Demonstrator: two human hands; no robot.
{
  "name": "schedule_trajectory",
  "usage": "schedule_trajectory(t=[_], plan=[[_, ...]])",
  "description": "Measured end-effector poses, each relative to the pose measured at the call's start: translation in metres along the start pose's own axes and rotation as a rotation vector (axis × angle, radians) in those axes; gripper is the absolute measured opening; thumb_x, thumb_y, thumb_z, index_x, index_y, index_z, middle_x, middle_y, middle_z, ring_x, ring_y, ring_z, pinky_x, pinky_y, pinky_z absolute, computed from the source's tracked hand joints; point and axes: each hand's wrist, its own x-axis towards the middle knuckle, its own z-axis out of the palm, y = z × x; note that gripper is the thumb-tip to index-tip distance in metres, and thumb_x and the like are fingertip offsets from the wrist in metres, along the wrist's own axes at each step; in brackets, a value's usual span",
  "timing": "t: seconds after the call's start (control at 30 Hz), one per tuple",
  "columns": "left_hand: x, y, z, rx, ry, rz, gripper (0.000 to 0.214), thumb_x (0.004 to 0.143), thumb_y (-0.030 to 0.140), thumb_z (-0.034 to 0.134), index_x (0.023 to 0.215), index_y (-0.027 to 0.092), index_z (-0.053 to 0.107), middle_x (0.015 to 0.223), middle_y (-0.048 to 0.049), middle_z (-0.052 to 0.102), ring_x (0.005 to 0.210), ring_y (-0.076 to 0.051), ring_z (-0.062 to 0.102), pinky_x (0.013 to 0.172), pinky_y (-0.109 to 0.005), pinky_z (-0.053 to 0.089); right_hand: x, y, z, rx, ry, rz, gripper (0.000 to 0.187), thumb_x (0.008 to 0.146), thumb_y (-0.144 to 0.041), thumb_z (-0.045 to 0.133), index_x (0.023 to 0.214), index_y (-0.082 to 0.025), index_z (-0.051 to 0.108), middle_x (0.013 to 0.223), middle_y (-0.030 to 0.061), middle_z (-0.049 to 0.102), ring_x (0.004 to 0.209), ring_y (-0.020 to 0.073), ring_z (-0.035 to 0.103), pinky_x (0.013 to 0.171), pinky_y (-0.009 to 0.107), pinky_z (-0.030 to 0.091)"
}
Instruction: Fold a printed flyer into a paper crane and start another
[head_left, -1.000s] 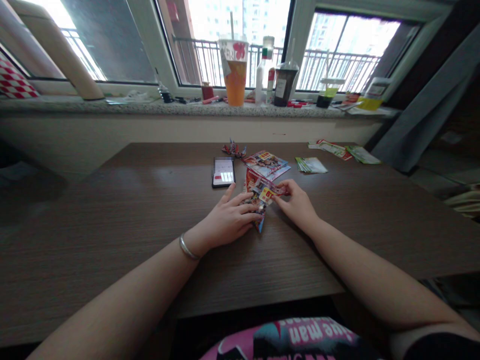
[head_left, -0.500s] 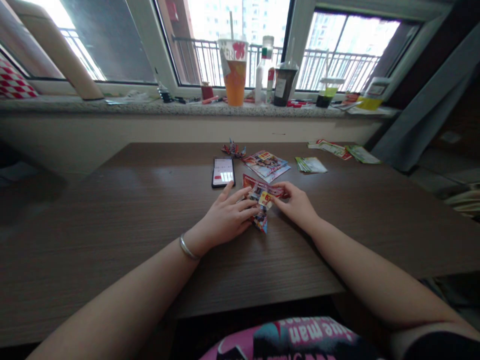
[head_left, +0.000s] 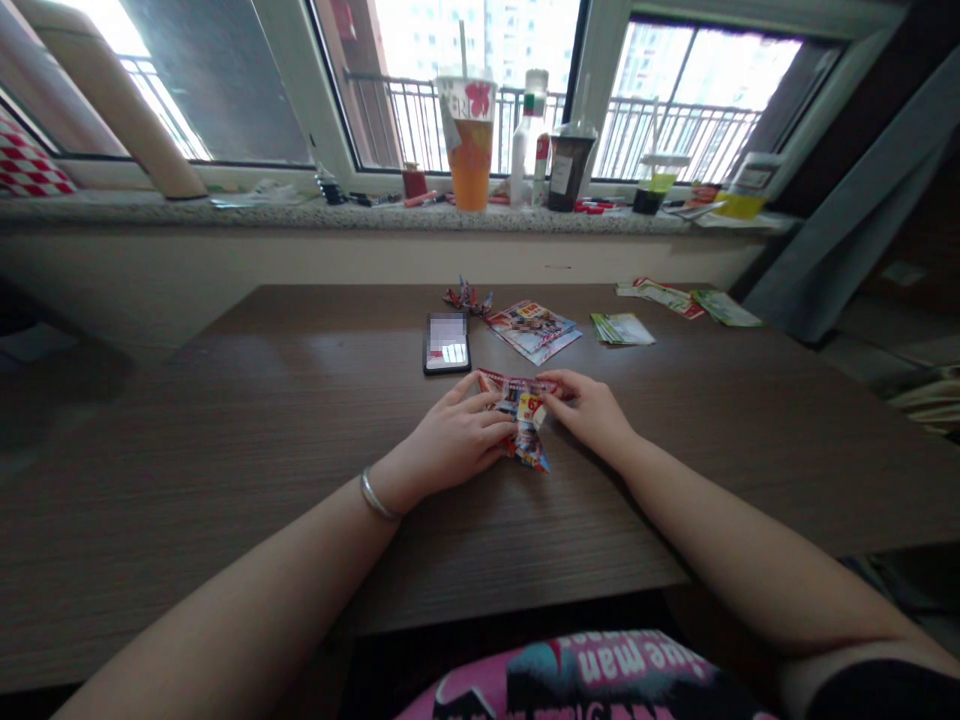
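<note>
A folded sheet of colourful printed paper (head_left: 529,425), like a flyer with a yellow price patch, is held just above the dark table (head_left: 315,440) or resting on it; I cannot tell which. My left hand (head_left: 469,425) grips its left side, fingers lying over the front and thumb near the upper left corner. The upper right edge is pinched between thumb and fingers of my right hand (head_left: 589,405). Beyond my left hand lies a phone (head_left: 446,343) with its screen lit. Flat printed flyers (head_left: 534,328) are stacked behind the folded paper.
A crumpled or folded paper piece (head_left: 469,298) stands behind the phone. Green-and-white leaflets (head_left: 622,330) and more leaflets (head_left: 724,308) lie at the back right. On the windowsill (head_left: 300,215) stand an orange drink cup (head_left: 471,165), a dark drink cup (head_left: 570,172) and bottles.
The folded paper has turned and its upper left corner has come lower, its bottom tip shifting right. My left fingers have drawn back from the phone towards that corner.
</note>
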Motion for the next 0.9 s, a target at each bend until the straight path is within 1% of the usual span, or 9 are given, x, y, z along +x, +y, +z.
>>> schedule_trajectory(t=[0.07,0.17,0.3,0.47,0.53,0.67,0.8,0.9], plan=[[0.0,0.0,0.001,-0.013,-0.007,0.008,0.027,0.09,0.028,0.056,0.115,0.025,0.063,0.111,-0.0002,0.071,0.12,-0.021,0.055,0.118,-0.048,0.013,0.0,0.0,0.0,0.008,-0.009,0.023,0.024,0.086,-0.031,0.059,0.107,-0.026,0.068,0.087,0.0018,0.073,0.073,0.0183,0.066,0.071,0.033,0.054],[0.0,-0.001,0.001,-0.052,-0.026,0.024,0.025,0.091,0.029,0.054,0.114,0.025,0.064,0.112,-0.0006,0.07,0.119,-0.021,0.054,0.117,-0.045,0.016,0.0,0.0,0.0,0.016,-0.002,0.044,0.021,0.087,-0.033,0.057,0.104,-0.028,0.069,0.088,0.0012,0.074,0.075,0.019,0.068,0.072,0.034,0.054],[0.0,-0.001,-0.002,-0.083,-0.032,0.016,0.029,0.089,0.028,0.056,0.117,0.028,0.062,0.115,0.0005,0.069,0.12,-0.021,0.054,0.117,-0.046,0.016,0.001,0.002,0.002,0.007,-0.003,0.066,0.022,0.086,-0.034,0.058,0.104,-0.027,0.069,0.085,0.0009,0.074,0.073,0.0187,0.068,0.07,0.033,0.054],[0.001,0.003,-0.007,-0.109,-0.029,0.044,0.03,0.089,0.027,0.056,0.118,0.032,0.063,0.112,0.0017,0.07,0.119,-0.02,0.054,0.116,-0.047,0.017,0.001,0.003,0.003,-0.002,-0.003,0.068,0.029,0.082,-0.029,0.063,0.111,-0.027,0.067,0.077,-0.0003,0.072,0.068,0.017,0.065,0.067,0.031,0.053],[0.002,0.004,-0.008,-0.12,-0.026,0.049,0.029,0.089,0.028,0.055,0.117,0.032,0.064,0.112,0.002,0.07,0.119,-0.02,0.054,0.116,-0.046,0.017,0.0,0.003,0.003,0.007,-0.008,0.064,0.026,0.082,-0.029,0.063,0.107,-0.027,0.068,0.075,-0.001,0.071,0.066,0.0162,0.065,0.066,0.03,0.052],[0.002,0.004,-0.009,-0.137,-0.05,0.062,0.025,0.09,0.028,0.055,0.113,0.031,0.066,0.116,0.0027,0.069,0.12,-0.021,0.054,0.115,-0.046,0.019,-0.001,0.001,0.002,0.036,-0.016,0.03,0.018,0.083,-0.03,0.062,0.099,-0.027,0.069,0.079,-0.0015,0.072,0.068,0.0157,0.065,0.067,0.029,0.052],[0.0,0.005,-0.009,-0.127,-0.094,0.062,0.021,0.092,0.027,0.051,0.106,0.028,0.067,0.107,0.0019,0.072,0.117,-0.021,0.056,0.115,-0.048,0.018,-0.001,-0.002,0.002,0.04,-0.046,-0.02,0.017,0.085,-0.027,0.06,0.097,-0.028,0.071,0.088,-0.0013,0.074,0.074,0.0162,0.067,0.071,0.029,0.052],[0.001,0.006,-0.009,-0.107,-0.102,0.051,0.021,0.091,0.025,0.051,0.106,0.027,0.067,0.105,-0.0004,0.072,0.114,-0.02,0.057,0.114,-0.046,0.021,-0.002,-0.004,0.001,0.015,-0.049,-0.057,0.016,0.087,-0.025,0.058,0.094,-0.027,0.073,0.093,-0.0004,0.074,0.081,0.0173,0.068,0.075,0.03,0.052]])
